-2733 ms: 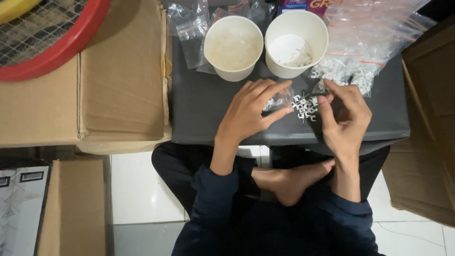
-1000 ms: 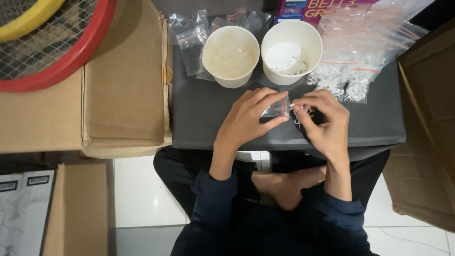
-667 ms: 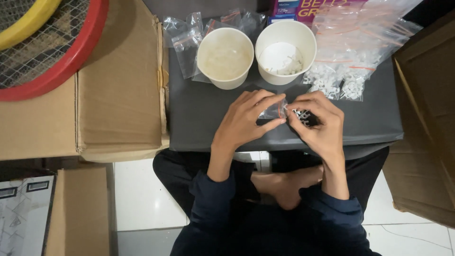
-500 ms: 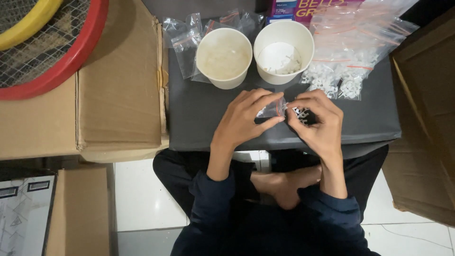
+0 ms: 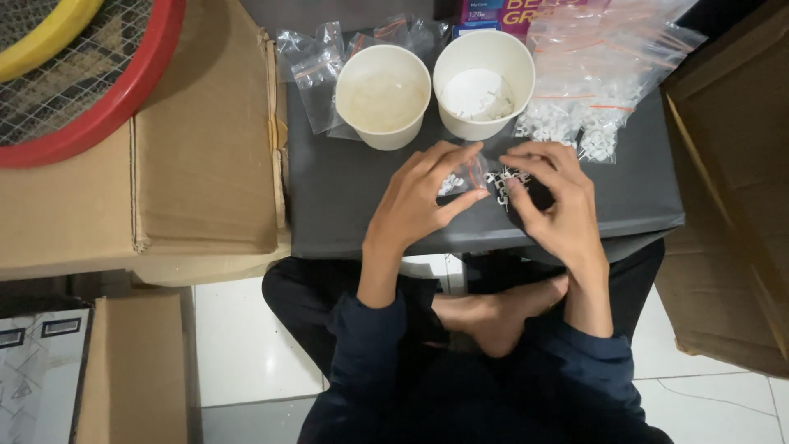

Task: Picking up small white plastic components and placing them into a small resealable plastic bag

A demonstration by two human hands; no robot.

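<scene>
Two paper cups (image 5: pixel 383 95) stand beyond my left hand (image 5: pixel 421 201), which pinches a small clear zip bag (image 5: pixel 462 177); my right hand (image 5: pixel 552 201) seemingly pinches white clips (image 5: pixel 498 182) beside it.

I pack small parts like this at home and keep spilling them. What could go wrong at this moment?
The left hand pinches a small clear bag while the right hand picks from loose white clips on the dark table. Clips may miss the bag's narrow mouth and scatter. The pile lies near the table's front edge, so pieces could roll off. A sleeve might nudge the paper cups.
</scene>
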